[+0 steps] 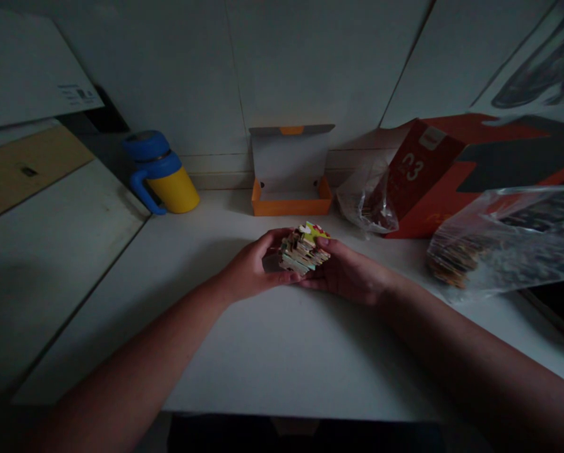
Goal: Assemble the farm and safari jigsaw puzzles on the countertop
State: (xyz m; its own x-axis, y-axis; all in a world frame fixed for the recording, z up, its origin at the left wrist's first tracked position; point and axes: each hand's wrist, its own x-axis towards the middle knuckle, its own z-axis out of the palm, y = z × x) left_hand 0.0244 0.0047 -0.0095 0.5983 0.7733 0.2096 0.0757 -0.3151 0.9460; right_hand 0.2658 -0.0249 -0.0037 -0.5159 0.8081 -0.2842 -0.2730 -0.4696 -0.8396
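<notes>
Between my two hands, just above the white tabletop, is a thick stack of puzzle-like cardboard pieces [304, 253]. Its edges are uneven, and a yellow-green, red and white printed face shows on top. My left hand [254, 264] grips the stack from the left, fingers behind and thumb along the near lower side. From the right, my right hand [350, 270] holds it with the thumb on the top face and fingers underneath. Beyond the hands stands an orange box [291, 206] with its lid raised; the part of its inside that shows is pale.
At the back left stands a blue and yellow mug [173, 179] with a handle. A clear plastic bag [369, 201] sits right of the orange box, by a large red box [433, 170]. Another clear bag [508, 245] with brownish pieces lies at the right. White panels [74, 239] border the left.
</notes>
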